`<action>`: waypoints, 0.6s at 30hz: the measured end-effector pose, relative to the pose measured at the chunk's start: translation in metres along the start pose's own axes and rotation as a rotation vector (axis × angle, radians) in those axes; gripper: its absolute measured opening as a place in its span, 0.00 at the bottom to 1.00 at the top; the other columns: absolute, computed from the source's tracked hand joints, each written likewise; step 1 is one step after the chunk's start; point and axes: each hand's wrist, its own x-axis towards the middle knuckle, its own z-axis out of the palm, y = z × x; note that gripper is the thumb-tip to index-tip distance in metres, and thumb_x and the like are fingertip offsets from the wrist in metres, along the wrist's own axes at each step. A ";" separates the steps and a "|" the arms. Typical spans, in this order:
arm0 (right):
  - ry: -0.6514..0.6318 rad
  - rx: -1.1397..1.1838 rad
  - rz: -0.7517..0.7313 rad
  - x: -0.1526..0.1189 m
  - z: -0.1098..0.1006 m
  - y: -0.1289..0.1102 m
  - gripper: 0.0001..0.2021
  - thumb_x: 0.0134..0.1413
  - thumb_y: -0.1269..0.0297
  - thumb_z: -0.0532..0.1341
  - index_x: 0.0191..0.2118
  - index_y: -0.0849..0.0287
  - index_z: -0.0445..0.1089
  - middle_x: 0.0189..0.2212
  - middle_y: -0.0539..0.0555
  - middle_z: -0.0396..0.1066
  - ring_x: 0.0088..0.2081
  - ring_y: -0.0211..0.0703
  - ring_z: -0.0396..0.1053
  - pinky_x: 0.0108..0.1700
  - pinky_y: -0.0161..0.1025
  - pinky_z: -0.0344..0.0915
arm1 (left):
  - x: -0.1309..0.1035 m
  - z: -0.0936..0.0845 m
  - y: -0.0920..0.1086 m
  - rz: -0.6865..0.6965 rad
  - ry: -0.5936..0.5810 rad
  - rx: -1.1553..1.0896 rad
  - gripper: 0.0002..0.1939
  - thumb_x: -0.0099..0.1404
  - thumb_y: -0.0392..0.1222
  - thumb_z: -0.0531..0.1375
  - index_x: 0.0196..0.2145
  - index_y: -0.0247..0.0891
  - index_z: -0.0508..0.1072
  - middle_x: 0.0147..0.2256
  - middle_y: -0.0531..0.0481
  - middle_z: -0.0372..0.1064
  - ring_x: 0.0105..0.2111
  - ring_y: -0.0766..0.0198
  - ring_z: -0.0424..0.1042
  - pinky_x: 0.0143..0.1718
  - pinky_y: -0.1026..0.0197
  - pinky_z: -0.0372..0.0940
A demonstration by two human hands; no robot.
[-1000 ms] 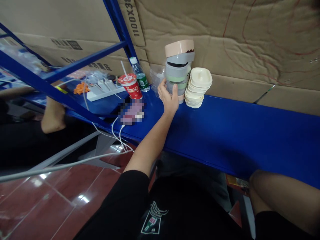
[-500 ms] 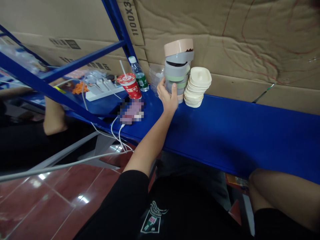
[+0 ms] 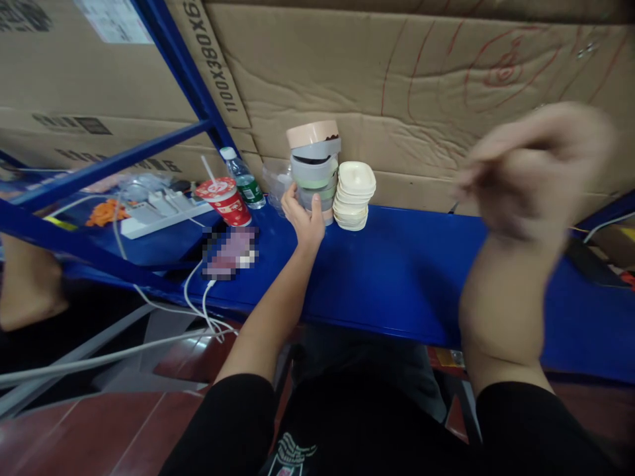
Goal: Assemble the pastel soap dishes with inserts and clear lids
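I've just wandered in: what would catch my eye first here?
Probably the right grip, a bare hand blurred and raised large at the picture's right. Then the tall stack of grey, green and peach pieces, its top tilted, standing on the blue surface with the left grip spread at its lower part. The cream dishes piled just right of it and the bright red cup further left also stand out.

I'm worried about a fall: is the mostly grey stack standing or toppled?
Standing: the stack goes up piece upon piece, the left hand at its side.
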 end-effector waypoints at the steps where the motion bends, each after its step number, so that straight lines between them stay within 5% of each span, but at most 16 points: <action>1: -0.007 -0.080 -0.005 0.006 0.006 0.011 0.11 0.66 0.55 0.71 0.42 0.57 0.78 0.36 0.52 0.77 0.34 0.43 0.75 0.40 0.44 0.77 | -0.001 0.000 0.000 0.002 -0.007 0.001 0.31 0.74 0.55 0.63 0.66 0.37 0.64 0.63 0.32 0.66 0.65 0.47 0.66 0.70 0.41 0.60; 3: -0.072 -0.339 0.007 0.015 0.023 0.046 0.10 0.63 0.55 0.71 0.38 0.56 0.78 0.33 0.53 0.77 0.34 0.46 0.76 0.42 0.48 0.77 | -0.002 0.001 0.000 0.005 -0.019 0.000 0.31 0.73 0.53 0.63 0.66 0.37 0.64 0.62 0.32 0.66 0.65 0.46 0.66 0.70 0.41 0.59; 5: -0.204 -0.613 0.040 0.017 0.039 0.087 0.14 0.64 0.55 0.70 0.49 0.57 0.79 0.46 0.60 0.79 0.48 0.56 0.78 0.55 0.57 0.76 | -0.003 0.001 -0.001 0.017 -0.022 -0.008 0.31 0.72 0.53 0.63 0.66 0.36 0.64 0.61 0.31 0.66 0.64 0.45 0.66 0.69 0.41 0.59; 8: -0.343 -0.758 0.079 0.008 0.055 0.133 0.26 0.65 0.56 0.68 0.66 0.58 0.73 0.66 0.67 0.69 0.66 0.64 0.69 0.67 0.61 0.68 | -0.003 0.002 -0.002 0.025 -0.016 -0.023 0.32 0.72 0.54 0.64 0.66 0.33 0.64 0.61 0.29 0.65 0.62 0.44 0.67 0.69 0.41 0.59; 12: -0.345 -0.773 0.121 -0.005 0.061 0.153 0.27 0.68 0.59 0.63 0.69 0.56 0.70 0.73 0.66 0.61 0.72 0.65 0.63 0.70 0.64 0.64 | -0.002 0.003 0.000 -0.019 -0.023 -0.014 0.32 0.71 0.52 0.65 0.66 0.38 0.64 0.62 0.31 0.65 0.64 0.44 0.66 0.70 0.41 0.58; 18: -0.254 -0.683 0.095 -0.002 0.063 0.162 0.17 0.66 0.60 0.64 0.58 0.55 0.79 0.68 0.65 0.69 0.69 0.61 0.67 0.70 0.64 0.64 | -0.003 0.004 0.005 -0.060 0.001 0.002 0.30 0.70 0.49 0.66 0.66 0.41 0.66 0.63 0.34 0.67 0.62 0.46 0.69 0.69 0.40 0.61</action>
